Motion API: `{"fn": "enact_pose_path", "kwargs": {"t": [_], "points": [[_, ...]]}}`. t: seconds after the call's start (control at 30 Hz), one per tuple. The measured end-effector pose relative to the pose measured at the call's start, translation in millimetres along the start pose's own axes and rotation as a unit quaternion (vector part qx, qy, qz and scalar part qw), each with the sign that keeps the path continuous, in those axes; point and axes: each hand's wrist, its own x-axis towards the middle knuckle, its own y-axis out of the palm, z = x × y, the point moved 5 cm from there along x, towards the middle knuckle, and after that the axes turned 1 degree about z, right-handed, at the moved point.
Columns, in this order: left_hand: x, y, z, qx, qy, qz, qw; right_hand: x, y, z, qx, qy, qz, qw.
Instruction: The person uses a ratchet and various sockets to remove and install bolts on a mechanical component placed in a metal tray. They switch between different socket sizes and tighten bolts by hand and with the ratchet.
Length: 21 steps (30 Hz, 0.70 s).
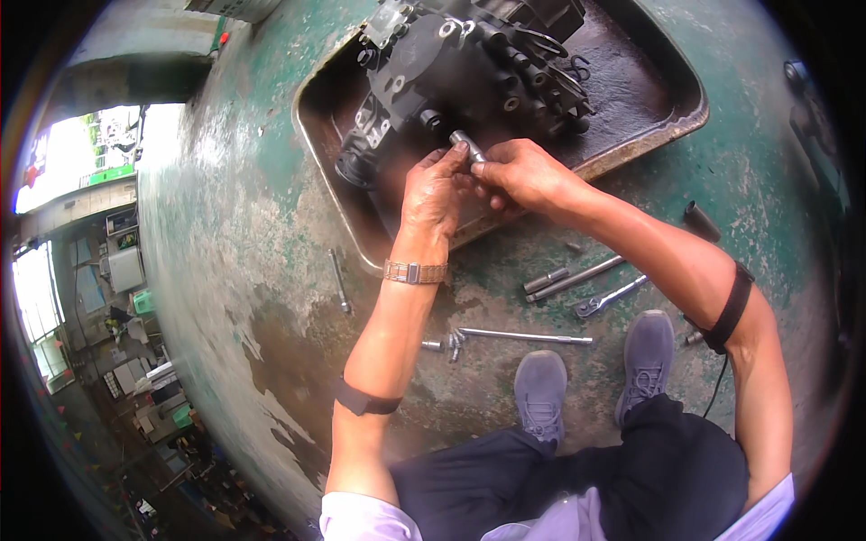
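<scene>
My left hand (pixel 435 191) and my right hand (pixel 521 176) meet in front of a dark metal gearbox-like housing (pixel 442 77). Between their fingertips is a silver socket (pixel 466 144), tilted with its upper end toward the housing. The left thumb and fingers pinch it from the left, while the right fingers close round its lower part. Some fingers of both hands are hidden beneath. The housing sits in a large shallow metal tray (pixel 636 81). Just beyond the socket, a short round stub (pixel 431 118) sticks out of the housing.
On the stained green floor lie a ratchet (pixel 611 298), a long bar (pixel 577 278), a long-handled wrench (pixel 523 336), a thin rod (pixel 338 281) and a dark tube (pixel 702 221). My shoes (pixel 541 392) are close to these tools. Cluttered shelves (pixel 135 361) line the left side.
</scene>
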Motion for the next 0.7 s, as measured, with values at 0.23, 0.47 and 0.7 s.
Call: {"fn": "enact_pose_path", "kwargs": {"t": [0.23,0.47,0.7], "points": [[6,-3,6,-0.019,-0.008,-0.004,1.0,4,-3,3,0.016,0.03,-0.025,0.999],[6,0,4,-0.024,-0.002,0.003,1.0,9,-5,19,-0.268,-0.096,-0.124,0.95],[19,-7,2,0.03,-0.005,0.019,0.999,10,-3,0,0.101,0.033,-0.01,0.994]]}}
